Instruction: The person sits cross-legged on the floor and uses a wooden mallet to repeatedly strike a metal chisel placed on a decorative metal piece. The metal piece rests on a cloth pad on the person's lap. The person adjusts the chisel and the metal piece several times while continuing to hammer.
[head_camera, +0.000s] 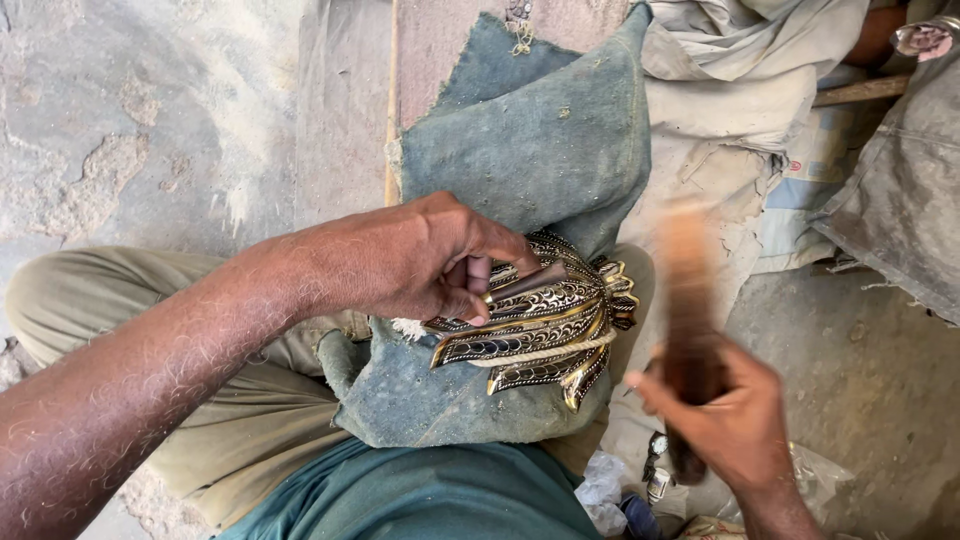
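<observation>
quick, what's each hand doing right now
Left hand: closed, pinching a small metal tool against the gold-and-black ornament.
Right hand: closed around a wooden mallet, which is blurred.

Head camera looks steeply down (close); one view.

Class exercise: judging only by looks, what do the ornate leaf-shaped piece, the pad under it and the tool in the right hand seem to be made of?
Ornate piece: likely brass, with polished golden edges and dark engraved panels.
Pad: coarse grey-blue cloth, frayed and worn.
Tool in the right hand: probably wood, brown and matte, though motion-blurred.
</observation>
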